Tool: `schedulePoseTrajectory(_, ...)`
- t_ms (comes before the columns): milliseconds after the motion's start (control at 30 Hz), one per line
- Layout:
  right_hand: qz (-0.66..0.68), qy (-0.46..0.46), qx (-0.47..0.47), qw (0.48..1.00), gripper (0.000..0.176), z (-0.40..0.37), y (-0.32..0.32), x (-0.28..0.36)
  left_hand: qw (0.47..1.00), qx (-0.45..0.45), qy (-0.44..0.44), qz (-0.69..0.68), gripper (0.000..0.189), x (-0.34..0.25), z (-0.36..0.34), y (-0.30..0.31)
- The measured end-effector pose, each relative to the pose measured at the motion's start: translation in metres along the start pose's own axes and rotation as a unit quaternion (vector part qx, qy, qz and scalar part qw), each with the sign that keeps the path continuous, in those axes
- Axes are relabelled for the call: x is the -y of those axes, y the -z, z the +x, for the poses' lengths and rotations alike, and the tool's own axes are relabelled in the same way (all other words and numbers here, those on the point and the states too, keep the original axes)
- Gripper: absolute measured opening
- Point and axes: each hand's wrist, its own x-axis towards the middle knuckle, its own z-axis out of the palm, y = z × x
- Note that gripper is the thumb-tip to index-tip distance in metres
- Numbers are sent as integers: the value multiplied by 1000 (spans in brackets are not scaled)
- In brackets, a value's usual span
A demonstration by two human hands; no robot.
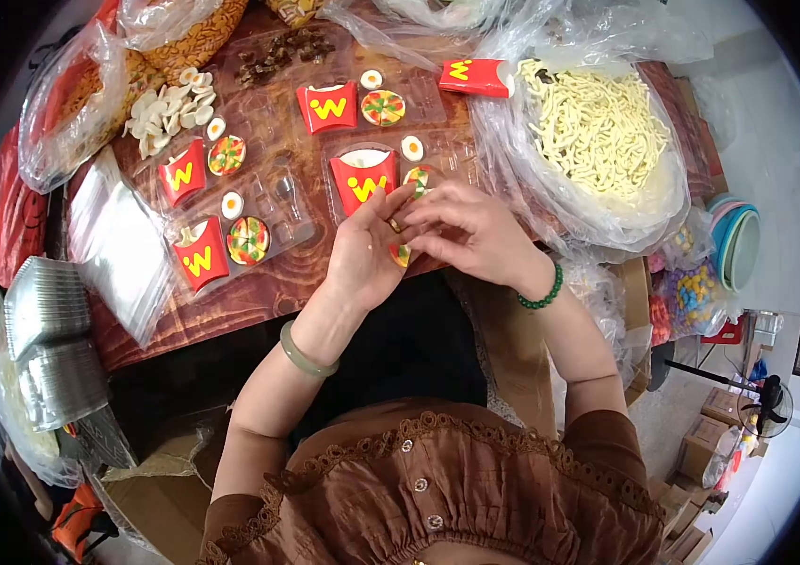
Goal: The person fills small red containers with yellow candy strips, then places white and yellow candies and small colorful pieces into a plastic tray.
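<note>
My left hand (367, 254) and my right hand (470, 234) meet over the table's near edge. Between their fingers they hold small pizza-shaped candies (402, 254). Just beyond the fingertips lies a clear plastic tray (437, 151) with a red fry carton (363, 179), an egg candy (412, 148) and a pizza candy (418, 176) partly hidden by my fingers. Other filled trays hold red cartons (200, 252), pizza candies (248, 240) and egg candies (232, 204).
A large bag of pale yellow fry-shaped candies (597, 127) sits to the right. White candy pieces (166, 113) and brown pieces (273, 55) lie at the back. Clear bags (122, 240) and stacked plastic trays (42, 339) are at the left. Cardboard boxes stand on the floor.
</note>
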Motion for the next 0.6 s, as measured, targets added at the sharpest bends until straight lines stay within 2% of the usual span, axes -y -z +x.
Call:
schedulePoseTrajectory(33,-15,14,22,1000,15,0,-4,1,1000,1,1,1,47,0,0,-1)
schedulePoseTrajectory(67,-19,60,7,998,14,0,-9,-3,1000,23,-2,-18,47,0,-1,-4)
schedulePoseTrajectory(100,-22,63,6,998,14,0,-8,-1,998,47,-6,-37,48,-1,-1,-7)
schedulePoseTrajectory(167,83,-67,59,993,13,-4,-6,6,997,45,-14,-53,47,-1,-1,-10)
schedulePoseTrajectory(200,84,-67,60,992,13,-3,-4,7,997,39,-15,-71,46,0,-2,-10)
schedulePoseTrajectory(300,64,-131,-64,987,24,4,9,-3,998,34,-45,-25,42,1,-2,0)
schedulePoseTrajectory(400,43,-159,-118,979,22,12,12,-27,999,15,-48,2,40,-3,-6,6)
schedulePoseTrajectory(433,-48,-166,-104,980,17,15,12,-26,999,4,-48,10,40,-4,-5,8)
schedulePoseTrajectory(467,-49,-165,-104,980,17,16,5,-32,999,5,-49,9,40,-4,-5,9)
schedulePoseTrajectory(533,-69,-105,-171,977,14,17,-10,-47,999,10,-49,-2,40,-3,-4,12)
schedulePoseTrajectory(600,-95,-116,-146,978,14,14,-13,-47,999,9,-49,-2,41,-2,-4,13)
